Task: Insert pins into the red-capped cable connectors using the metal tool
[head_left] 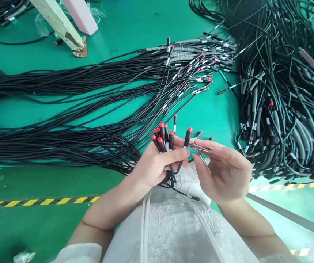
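Observation:
My left hand (157, 162) is closed around a bunch of black cables (162, 140) whose red-capped ends point up. One red-capped cable end (188, 137) stands apart from the others, at my left fingertips. Close beside it, my right hand (225, 166) grips a slim silver metal tool (200, 147) with thin arms; its exact kind is unclear. The tool's tip meets the cable just below the black connector, and I cannot tell whether it is closed on it. Below my hands, one loose cable end (195, 198) hangs before the white clothing.
Long black cables (91, 78) with red-capped, white-labelled ends lie across the green table (135, 22). At right is a large tangled pile of cables (277, 95) with grey corrugated sleeves. A worn wooden leg (60, 23) and a pink bar (81, 16) stand at the upper left.

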`<state>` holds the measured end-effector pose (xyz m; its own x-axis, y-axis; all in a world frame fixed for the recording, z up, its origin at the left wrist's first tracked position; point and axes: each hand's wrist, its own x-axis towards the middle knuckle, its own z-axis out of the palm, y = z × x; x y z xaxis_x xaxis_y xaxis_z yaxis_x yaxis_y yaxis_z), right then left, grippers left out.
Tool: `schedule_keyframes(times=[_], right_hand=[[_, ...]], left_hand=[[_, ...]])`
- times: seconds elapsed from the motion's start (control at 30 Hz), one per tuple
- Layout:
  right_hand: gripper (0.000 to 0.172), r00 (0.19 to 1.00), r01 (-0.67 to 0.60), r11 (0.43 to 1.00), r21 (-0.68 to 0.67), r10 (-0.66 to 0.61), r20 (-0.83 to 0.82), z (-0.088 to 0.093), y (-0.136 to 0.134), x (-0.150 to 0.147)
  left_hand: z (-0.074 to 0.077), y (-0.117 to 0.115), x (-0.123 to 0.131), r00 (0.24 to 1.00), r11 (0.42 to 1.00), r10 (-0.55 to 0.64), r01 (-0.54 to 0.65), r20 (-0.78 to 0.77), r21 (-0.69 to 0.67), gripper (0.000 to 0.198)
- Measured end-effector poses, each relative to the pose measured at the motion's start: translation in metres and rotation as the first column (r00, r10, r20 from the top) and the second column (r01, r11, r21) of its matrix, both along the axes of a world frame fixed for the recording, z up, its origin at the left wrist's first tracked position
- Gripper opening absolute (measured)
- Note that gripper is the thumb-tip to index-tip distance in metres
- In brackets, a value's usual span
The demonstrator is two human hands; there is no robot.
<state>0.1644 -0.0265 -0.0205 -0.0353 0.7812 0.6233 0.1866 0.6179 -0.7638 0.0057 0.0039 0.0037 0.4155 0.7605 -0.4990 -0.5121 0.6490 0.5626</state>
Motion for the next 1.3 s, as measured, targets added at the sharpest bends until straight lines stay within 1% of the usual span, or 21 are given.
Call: schedule_keyframes(times=[0.17, 0.3, 0.37, 0.5, 0.53, 0.6, 0.67, 0.73, 0.77, 0.83, 0.97, 1.07, 1.17, 1.23, 1.3], right_hand=[[0.067, 1.000, 0.010, 1.000, -0.022, -0.010, 0.015, 0.001, -0.003, 0.001], [0.061, 0.999, 0.048, 0.996, -0.070, -0.046, 0.022, 0.004, -0.006, -0.002], [0.057, 0.996, 0.073, 0.995, -0.070, -0.070, 0.048, 0.005, -0.006, -0.003], [0.055, 0.990, 0.141, 0.990, -0.003, -0.141, 0.025, 0.005, -0.001, 0.001], [0.052, 0.983, 0.178, 0.984, 0.024, -0.179, 0.032, 0.006, 0.000, 0.003], [0.037, 0.964, 0.231, 0.971, 0.060, -0.237, 0.119, 0.009, 0.001, 0.009], [0.020, 0.933, 0.200, 0.979, 0.042, -0.203, 0.297, 0.013, 0.000, 0.011], [0.009, 0.881, 0.120, 0.992, -0.022, -0.096, 0.464, 0.015, -0.002, 0.010], [0.007, 0.856, 0.092, 0.995, -0.046, -0.055, 0.514, 0.016, -0.002, 0.008], [0.006, 0.827, 0.071, 0.996, -0.063, -0.023, 0.561, 0.014, -0.002, 0.002], [0.007, 0.816, 0.077, 0.993, -0.088, -0.012, 0.578, 0.005, -0.001, -0.006], [0.010, 0.818, 0.054, 0.993, -0.109, 0.019, 0.575, 0.001, 0.000, -0.007], [0.010, 0.865, 0.006, 0.985, -0.174, 0.082, 0.495, 0.004, -0.002, -0.004], [0.011, 0.903, 0.005, 0.975, -0.221, 0.090, 0.419, 0.008, -0.004, -0.001], [0.015, 0.926, 0.013, 0.968, -0.252, 0.083, 0.368, 0.011, -0.005, 0.001]], left_hand=[[0.000, 0.000, 0.000, 0.998, 1.000, -0.018, 0.018, 0.062, 0.002, 0.021], [0.000, -0.001, 0.000, 0.999, 1.000, -0.018, 0.018, 0.046, 0.012, 0.020], [0.000, -0.001, 0.000, 1.000, 1.000, -0.020, 0.020, 0.024, 0.013, 0.021], [-0.003, -0.003, 0.000, 0.999, 0.999, 0.015, -0.013, -0.033, 0.042, 0.022], [-0.004, -0.002, 0.000, 0.998, 0.998, 0.037, -0.035, -0.047, 0.062, 0.024], [-0.007, -0.001, 0.000, 0.995, 0.991, 0.086, -0.080, -0.053, 0.105, 0.027], [-0.009, 0.000, 0.001, 0.992, 0.984, 0.124, -0.119, -0.030, 0.135, 0.031], [-0.012, 0.001, 0.002, 0.988, 0.976, 0.157, -0.154, -0.007, 0.157, 0.034], [-0.013, 0.001, 0.003, 0.985, 0.971, 0.175, -0.173, -0.001, 0.163, 0.034], [-0.015, 0.001, 0.005, 0.977, 0.962, 0.213, -0.211, 0.007, 0.172, 0.032], [-0.014, -0.001, 0.008, 0.970, 0.956, 0.239, -0.241, 0.031, 0.164, 0.027], [-0.012, -0.002, 0.010, 0.969, 0.953, 0.246, -0.242, -0.003, 0.182, 0.026], [-0.011, -0.002, 0.009, 0.952, 0.932, 0.296, -0.270, -0.077, 0.243, 0.032], [-0.011, -0.002, 0.007, 0.935, 0.906, 0.346, -0.314, -0.071, 0.285, 0.035], [-0.012, -0.001, 0.005, 0.943, 0.905, 0.331, -0.303, -0.046, 0.298, 0.029]])
